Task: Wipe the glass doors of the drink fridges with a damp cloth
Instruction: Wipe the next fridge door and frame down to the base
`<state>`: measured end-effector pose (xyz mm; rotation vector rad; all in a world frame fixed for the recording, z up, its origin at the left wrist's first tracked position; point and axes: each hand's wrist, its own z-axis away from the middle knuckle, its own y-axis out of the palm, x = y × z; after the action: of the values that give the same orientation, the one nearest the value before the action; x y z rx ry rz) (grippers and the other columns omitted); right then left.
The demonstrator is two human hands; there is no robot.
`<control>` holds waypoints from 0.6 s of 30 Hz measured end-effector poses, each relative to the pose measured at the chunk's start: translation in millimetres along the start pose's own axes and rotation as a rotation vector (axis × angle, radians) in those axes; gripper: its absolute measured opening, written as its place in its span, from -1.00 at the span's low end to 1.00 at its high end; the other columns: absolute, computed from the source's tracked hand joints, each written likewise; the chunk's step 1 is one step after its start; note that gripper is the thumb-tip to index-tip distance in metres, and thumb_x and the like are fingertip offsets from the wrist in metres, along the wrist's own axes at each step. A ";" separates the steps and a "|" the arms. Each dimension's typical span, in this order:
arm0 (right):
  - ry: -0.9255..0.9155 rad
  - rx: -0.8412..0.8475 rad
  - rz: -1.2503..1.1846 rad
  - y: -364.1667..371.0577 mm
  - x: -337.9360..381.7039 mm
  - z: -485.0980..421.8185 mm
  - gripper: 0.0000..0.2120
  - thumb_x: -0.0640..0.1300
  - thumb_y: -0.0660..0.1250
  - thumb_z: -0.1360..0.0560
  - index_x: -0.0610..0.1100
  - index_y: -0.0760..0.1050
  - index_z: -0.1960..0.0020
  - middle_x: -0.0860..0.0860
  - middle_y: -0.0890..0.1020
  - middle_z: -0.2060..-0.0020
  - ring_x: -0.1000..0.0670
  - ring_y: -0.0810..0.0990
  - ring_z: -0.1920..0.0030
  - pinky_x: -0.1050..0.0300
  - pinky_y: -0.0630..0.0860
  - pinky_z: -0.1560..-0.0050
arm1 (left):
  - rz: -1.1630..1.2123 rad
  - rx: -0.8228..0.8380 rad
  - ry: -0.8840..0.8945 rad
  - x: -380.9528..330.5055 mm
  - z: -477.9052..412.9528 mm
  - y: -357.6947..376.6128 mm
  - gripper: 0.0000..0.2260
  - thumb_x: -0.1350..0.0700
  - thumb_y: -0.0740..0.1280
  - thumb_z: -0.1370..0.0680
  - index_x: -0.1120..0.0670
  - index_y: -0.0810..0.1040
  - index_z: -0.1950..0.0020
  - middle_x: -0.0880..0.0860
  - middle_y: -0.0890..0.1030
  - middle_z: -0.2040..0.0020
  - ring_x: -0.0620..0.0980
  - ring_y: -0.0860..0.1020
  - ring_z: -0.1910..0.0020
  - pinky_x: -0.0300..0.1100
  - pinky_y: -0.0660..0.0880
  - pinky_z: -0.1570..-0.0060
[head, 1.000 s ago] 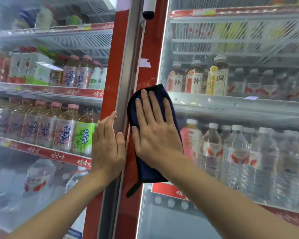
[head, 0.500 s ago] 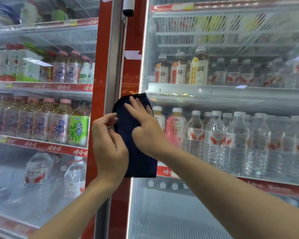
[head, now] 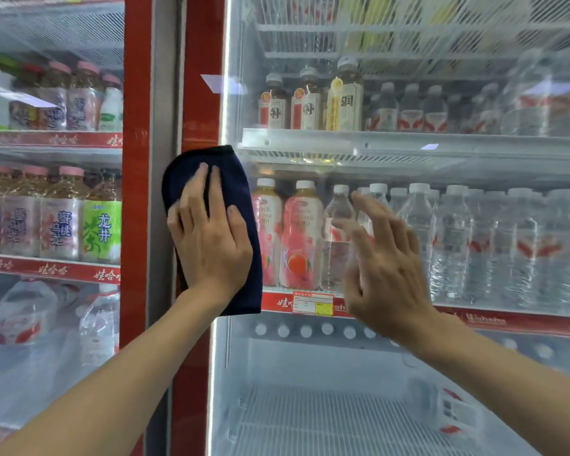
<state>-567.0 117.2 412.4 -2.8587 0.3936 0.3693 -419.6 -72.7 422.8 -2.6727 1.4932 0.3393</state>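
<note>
Wiping now: the person's left grip [head: 211, 248] is pressing a dark navy fabric cloth [head: 241, 185] flat against the fridge front, fingers lying straight on the fabric and pinching nothing.
Cloth position: it is sitting centre-left of the frame, straddling the red vertical door frame [head: 201, 93] and the left edge of the right fridge's clear glass door [head: 392, 383], level with the pink peach-drink bottles [head: 301, 238] behind the pane.
Other hand: the right grip [head: 389, 274] is hovering right of centre, fingers spread and holding nothing; blur is hiding whether it is touching the glass.
Other door: the left fridge's glass door [head: 46, 340] is showing at the frame's left side, apart from the cloth.
Doing it well: judging by this, the palm should be bearing evenly so the whole cloth is meeting the glass, with overlapping passes running rightward from the frame edge, where most of the pane is waiting.
Watching for: the cloth's loose lower edge may be trailing and leaving streaks.
</note>
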 end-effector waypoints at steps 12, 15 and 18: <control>-0.121 0.059 0.084 -0.1 -32.1 12.2 -0.46 -0.15 0.20 -0.53 -0.30 0.42 -0.48 -0.24 0.34 -0.55 -0.22 0.27 -0.59 -0.14 0.20 -0.58 | -0.092 0.165 0.459 -7.4 -25.9 -0.7 -0.45 -0.01 -0.01 -0.69 0.16 0.07 -0.66 0.14 0.07 -0.66 0.06 0.02 -0.65 0.23 -0.03 -0.59; -0.157 0.065 0.076 -3.0 -35.2 14.7 -0.45 -0.19 0.21 -0.52 -0.33 0.40 -0.49 -0.25 0.33 -0.56 -0.21 0.25 -0.60 -0.15 0.20 -0.59 | -0.104 0.273 0.695 -12.5 39.9 -7.0 -0.47 0.01 0.02 -0.68 0.15 0.14 -0.64 0.13 0.13 -0.65 0.10 0.10 -0.64 0.27 0.08 -0.56; -0.166 0.030 0.101 -12.9 -46.7 20.6 -0.44 -0.22 0.24 -0.51 -0.37 0.39 -0.49 -0.26 0.35 -0.55 -0.22 0.27 -0.58 -0.10 0.19 -0.60 | -0.101 0.338 0.844 -5.2 44.6 -9.2 -0.48 0.02 0.01 -0.69 0.13 0.15 -0.64 0.11 0.14 -0.65 0.08 0.11 -0.64 0.25 0.07 -0.57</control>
<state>-611.1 145.5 408.4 -2.7599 0.5075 0.6084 -421.7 -56.4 380.0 -2.6829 1.3491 -1.0681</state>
